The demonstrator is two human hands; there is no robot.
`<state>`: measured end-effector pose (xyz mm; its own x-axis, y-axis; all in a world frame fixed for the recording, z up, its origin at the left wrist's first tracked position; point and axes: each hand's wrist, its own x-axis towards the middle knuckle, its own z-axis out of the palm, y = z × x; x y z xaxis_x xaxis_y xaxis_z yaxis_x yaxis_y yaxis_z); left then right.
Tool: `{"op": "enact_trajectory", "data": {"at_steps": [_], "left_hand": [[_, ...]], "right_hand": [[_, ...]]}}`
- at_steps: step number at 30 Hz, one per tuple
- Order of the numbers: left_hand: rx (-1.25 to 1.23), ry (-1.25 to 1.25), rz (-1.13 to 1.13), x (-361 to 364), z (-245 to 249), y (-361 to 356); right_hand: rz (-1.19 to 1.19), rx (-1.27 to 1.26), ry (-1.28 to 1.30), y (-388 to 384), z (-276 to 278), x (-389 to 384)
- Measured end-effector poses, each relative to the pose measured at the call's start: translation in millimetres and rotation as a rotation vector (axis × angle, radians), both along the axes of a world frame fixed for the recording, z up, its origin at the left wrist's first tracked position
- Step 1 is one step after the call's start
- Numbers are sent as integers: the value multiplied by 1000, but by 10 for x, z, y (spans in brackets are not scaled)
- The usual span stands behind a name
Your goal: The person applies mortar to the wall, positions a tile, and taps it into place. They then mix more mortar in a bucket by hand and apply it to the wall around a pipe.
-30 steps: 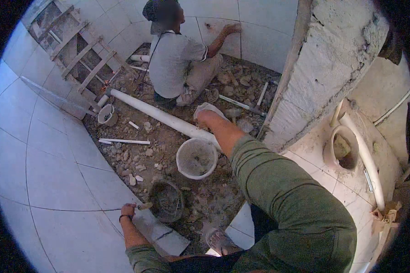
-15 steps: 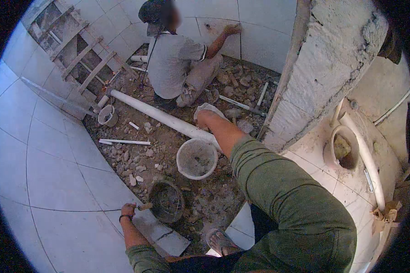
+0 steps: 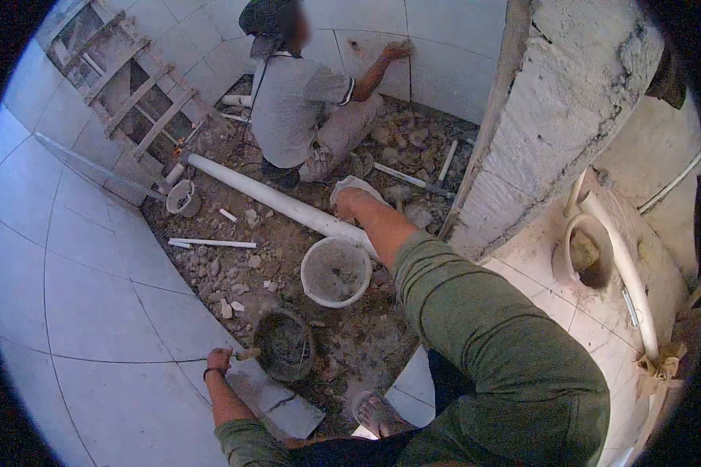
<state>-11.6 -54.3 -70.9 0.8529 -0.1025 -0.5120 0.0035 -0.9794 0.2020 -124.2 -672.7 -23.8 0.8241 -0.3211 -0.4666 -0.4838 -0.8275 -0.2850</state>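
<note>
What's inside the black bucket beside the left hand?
The black bucket holds grey, mortar-like material. That material covers the bottom, so what lies beneath it, and how deep it goes, can't be seen.

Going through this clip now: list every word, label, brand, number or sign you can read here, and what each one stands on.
None: no text can be read anywhere in this view.
White bucket, dark bucket and long white pipe: no legible lettering; any small print would be too small or blurred to read.
</note>
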Motion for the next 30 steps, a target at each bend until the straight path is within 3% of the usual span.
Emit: {"op": "enact_trajectory", "data": {"at_steps": [2,6,9,11,13,15,22,24,26,28,30], "left_hand": [[85,5,-163,48,-46,60],[-49,-142,-477,253,-416,425],[79,-28,-318,142,-176,187],[107,83,-68,-25,84,-71],[76,-66,-331,-13,56,10],[-13,-155,-454,14,-21,103],[-132,-103,-401,97,-115,168],[-130,-82,-264,59,-67,112],[-64,1,59,-97,145,-131],[39,-42,-370,11,134,-49],[50,-75,-529,41,81,25]], "right_hand": [[4,-14,-20,12,-15,-7],[-17,43,6,3,34,-20],[-7,-15,-117,4,-170,28],[-6,33,-61,-4,-129,20],[-3,36,-26,-1,-79,6],[5,-5,-13,12,-33,-8],[-26,19,-12,19,98,-93],[-34,1,-23,6,3,-49],[-41,-33,-64,-3,-90,-18],[-9,-22,-68,-20,-98,-13],[61,33,-33,-59,-40,-10]]}}
